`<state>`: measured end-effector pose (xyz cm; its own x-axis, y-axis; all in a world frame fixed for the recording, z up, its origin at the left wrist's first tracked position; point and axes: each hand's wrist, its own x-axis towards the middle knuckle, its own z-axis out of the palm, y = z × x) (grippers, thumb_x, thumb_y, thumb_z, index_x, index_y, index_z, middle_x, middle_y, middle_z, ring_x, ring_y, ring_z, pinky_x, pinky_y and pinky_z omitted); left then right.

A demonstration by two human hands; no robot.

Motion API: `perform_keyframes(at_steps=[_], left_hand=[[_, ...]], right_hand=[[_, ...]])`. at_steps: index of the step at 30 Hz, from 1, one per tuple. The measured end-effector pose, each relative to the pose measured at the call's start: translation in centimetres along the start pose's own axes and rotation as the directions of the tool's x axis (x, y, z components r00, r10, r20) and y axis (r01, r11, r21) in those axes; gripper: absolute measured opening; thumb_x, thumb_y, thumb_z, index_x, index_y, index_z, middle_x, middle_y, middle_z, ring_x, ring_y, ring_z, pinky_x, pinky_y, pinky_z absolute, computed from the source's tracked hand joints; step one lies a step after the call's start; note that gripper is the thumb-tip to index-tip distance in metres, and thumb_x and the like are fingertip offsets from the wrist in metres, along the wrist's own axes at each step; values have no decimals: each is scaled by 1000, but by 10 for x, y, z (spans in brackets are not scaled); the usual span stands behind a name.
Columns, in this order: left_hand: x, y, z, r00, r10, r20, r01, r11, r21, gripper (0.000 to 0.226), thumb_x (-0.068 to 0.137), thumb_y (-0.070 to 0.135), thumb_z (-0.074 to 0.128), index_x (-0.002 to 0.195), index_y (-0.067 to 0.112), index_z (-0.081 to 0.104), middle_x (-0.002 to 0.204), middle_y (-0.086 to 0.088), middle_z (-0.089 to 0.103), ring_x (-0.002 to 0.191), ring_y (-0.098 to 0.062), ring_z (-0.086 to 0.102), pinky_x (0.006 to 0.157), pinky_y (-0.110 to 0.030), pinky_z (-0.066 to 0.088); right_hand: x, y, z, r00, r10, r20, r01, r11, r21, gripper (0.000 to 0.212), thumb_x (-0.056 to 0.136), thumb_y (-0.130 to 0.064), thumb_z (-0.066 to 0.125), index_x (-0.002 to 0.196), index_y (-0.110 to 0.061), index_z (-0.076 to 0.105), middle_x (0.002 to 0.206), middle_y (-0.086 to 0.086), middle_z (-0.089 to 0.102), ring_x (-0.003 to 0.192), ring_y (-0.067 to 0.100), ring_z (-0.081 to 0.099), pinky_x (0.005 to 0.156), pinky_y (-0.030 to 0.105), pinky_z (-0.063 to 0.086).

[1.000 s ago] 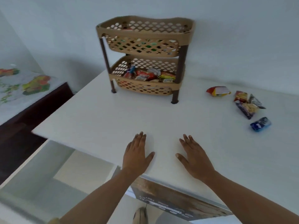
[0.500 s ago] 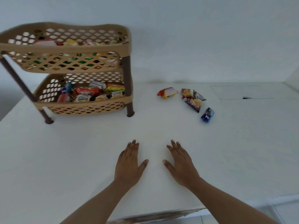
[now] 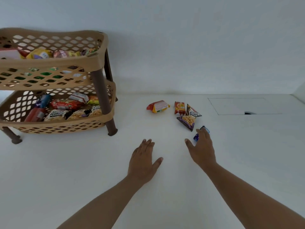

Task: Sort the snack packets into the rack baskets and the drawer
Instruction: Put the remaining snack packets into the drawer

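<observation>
Head view. Blue packet (image 3: 196, 137), glossy and partly covered, lies on the counter (image 3: 82, 162), well right of the rack (image 3: 49, 63); its long axis runs from near-left to far-right. Peanut packet (image 3: 187, 121) lies just beyond it. Right hand (image 3: 202, 149) reaches over the blue packet, palm down, fingers straight, thumb spread, gripping nothing. Left hand (image 3: 143, 160) lies flat on the counter, fingers straight, holding nothing.

A white table (image 3: 66, 179) spreads across the lower view and meets a pale grey-blue wall (image 3: 181, 47) at the back. At the far right of its top, a thin-lined rectangular panel (image 3: 239, 105) sits flush with the surface, with a small dark notch (image 3: 248, 113) on its near edge
</observation>
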<state>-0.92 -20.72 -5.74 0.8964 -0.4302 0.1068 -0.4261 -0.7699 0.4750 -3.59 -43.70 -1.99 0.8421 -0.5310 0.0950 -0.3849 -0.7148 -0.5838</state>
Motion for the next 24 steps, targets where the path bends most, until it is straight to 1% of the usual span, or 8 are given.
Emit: perform_keyframes(at_steps=[4, 7, 9, 11, 13, 18, 21, 24], left_hand=[[52, 32, 7, 1000, -11, -20, 10, 999, -31, 68, 95, 57, 41, 150, 19, 30, 159, 3, 26, 149, -13, 10, 117, -34, 15], [91, 54, 11, 999, -20, -40, 17, 997, -70, 66, 94, 53, 49, 147, 16, 35, 156, 0, 33, 147, -15, 18, 116, -36, 20], [115, 67, 13, 998, -25, -55, 20, 994, -104, 64, 93, 49, 54, 145, 15, 39, 152, -2, 39, 144, -18, 28, 113, -36, 28], [138, 78, 16, 998, -44, -53, 35, 986, -163, 61, 92, 47, 57, 141, 16, 43, 147, -2, 45, 135, -18, 41, 107, -36, 36], [159, 86, 20, 997, -68, -42, 58, 977, -203, 56, 92, 46, 58, 139, 18, 46, 143, -1, 49, 129, -18, 46, 102, -36, 40], [203, 99, 36, 991, -131, 19, 132, 967, -218, 53, 92, 41, 60, 138, 16, 49, 137, -5, 54, 126, -23, 49, 100, -39, 43], [217, 105, 45, 982, -180, 57, 189, 945, -265, 53, 91, 40, 62, 137, 15, 51, 136, -6, 57, 124, -24, 53, 99, -40, 46], [224, 106, 52, 966, -249, 65, 258, 931, -257, 48, 90, 39, 63, 131, 16, 57, 130, -5, 61, 116, -24, 57, 91, -35, 48]], right_hand=[[38, 16, -2, 999, 26, -23, -28, 998, -54, 69, 87, -39, 65, 143, -11, 37, 157, 9, 25, 145, 26, 18, 112, 43, 28], [51, 28, 0, 998, 3, 64, 3, 997, -83, 68, 87, -40, 64, 146, -23, 35, 159, 7, 18, 146, 29, 11, 112, 46, 28], [55, 33, 3, 991, -27, 128, 44, 990, -131, 66, 88, -42, 63, 146, -30, 34, 160, 4, 16, 146, 32, 10, 109, 49, 31], [56, 38, 4, 986, -41, 159, 72, 978, -196, 64, 88, -43, 62, 146, -32, 36, 160, 3, 16, 146, 34, 10, 107, 50, 35], [56, 43, 5, 983, -72, 171, 112, 965, -238, 59, 89, -40, 62, 144, -29, 41, 160, 3, 18, 146, 36, 11, 106, 49, 36], [55, 56, 3, 967, -165, 196, 199, 965, -170, 47, 90, -24, 63, 136, -20, 55, 159, 1, 22, 147, 28, 15, 107, 41, 36], [53, 63, 2, 955, -209, 209, 242, 959, -147, 45, 90, -25, 63, 135, -20, 56, 159, -2, 23, 147, 25, 15, 107, 39, 37], [52, 66, 1, 953, -225, 203, 249, 963, -100, 42, 91, -30, 62, 132, -20, 58, 158, -4, 26, 147, 23, 16, 106, 37, 37]])
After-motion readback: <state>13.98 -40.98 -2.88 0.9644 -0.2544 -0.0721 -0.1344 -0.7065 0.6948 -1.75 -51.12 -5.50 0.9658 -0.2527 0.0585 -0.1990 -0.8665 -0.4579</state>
